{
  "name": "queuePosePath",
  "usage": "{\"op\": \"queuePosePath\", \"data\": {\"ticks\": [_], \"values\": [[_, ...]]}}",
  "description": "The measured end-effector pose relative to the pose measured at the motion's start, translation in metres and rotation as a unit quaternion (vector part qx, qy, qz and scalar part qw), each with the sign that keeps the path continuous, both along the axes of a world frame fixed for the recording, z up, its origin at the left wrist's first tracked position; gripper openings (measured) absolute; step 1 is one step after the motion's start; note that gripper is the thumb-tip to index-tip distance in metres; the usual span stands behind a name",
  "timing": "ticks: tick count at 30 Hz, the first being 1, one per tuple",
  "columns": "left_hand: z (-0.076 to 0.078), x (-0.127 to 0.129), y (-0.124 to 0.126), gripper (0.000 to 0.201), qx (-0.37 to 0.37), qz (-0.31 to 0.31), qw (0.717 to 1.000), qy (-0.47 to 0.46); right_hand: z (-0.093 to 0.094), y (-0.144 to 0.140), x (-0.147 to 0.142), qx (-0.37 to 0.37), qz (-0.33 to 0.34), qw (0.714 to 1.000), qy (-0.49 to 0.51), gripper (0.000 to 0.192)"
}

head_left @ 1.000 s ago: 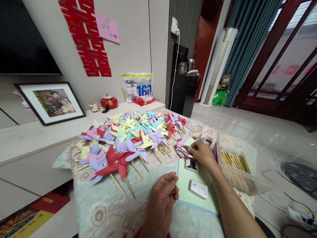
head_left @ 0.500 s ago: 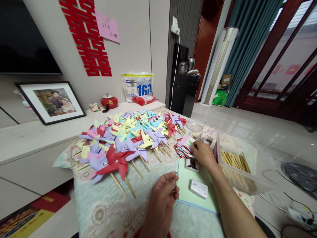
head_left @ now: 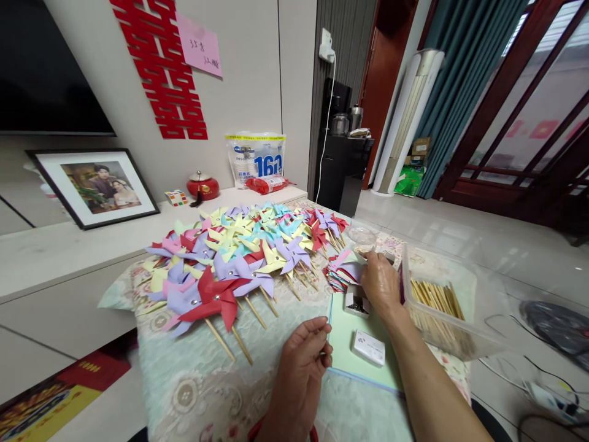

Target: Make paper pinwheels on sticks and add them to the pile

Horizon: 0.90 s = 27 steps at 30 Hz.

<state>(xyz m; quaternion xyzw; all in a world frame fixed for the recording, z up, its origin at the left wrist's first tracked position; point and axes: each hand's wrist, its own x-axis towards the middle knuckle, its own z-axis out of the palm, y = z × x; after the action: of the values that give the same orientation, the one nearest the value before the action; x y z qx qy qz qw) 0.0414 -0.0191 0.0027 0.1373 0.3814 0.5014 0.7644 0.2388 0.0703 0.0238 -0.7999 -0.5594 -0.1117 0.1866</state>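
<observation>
My left hand (head_left: 304,359) is above the front of the table with its fingers curled in a pinch; whatever is between them is too small or hidden to make out. My right hand (head_left: 381,283) is at the pile of cut coloured paper pieces (head_left: 340,274), its fingers closed on what looks like a pale paper piece whose edge shows by the fingertips. Under its wrist lies a small open box (head_left: 356,303) of dark metal pins, and a closed white box (head_left: 369,348) rests on the light green paper sheets (head_left: 343,344).
Many finished paper pinwheels (head_left: 230,276) on sticks cover the table's left and back. A clear plastic bin (head_left: 478,331) of wooden sticks (head_left: 437,301) stands at the right. A round clear lid (head_left: 362,234) lies behind my right hand. Cables (head_left: 538,380) run along the floor.
My right hand has shifted slightly right and away from the pile's top. A purple piece now shows where a pale green one lay. My left hand has barely moved.
</observation>
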Motion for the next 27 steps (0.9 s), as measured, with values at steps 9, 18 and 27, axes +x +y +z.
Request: {"op": "queuePosePath", "data": {"ticks": [9,18,27], "values": [[0.002,0.000,0.001,0.042,-0.003,0.005,1.000,-0.004,0.004,-0.003,0.000,0.135,0.034,0.990,-0.008,0.031],[0.005,-0.012,0.005,0.036,0.043,0.054,0.997,0.032,0.024,-0.038,-0.033,0.256,0.242,0.932,0.085,0.021],[0.006,-0.062,-0.018,0.031,0.141,0.179,0.890,0.396,-0.009,-0.087,-0.087,0.174,0.466,0.856,0.138,0.025]]}}
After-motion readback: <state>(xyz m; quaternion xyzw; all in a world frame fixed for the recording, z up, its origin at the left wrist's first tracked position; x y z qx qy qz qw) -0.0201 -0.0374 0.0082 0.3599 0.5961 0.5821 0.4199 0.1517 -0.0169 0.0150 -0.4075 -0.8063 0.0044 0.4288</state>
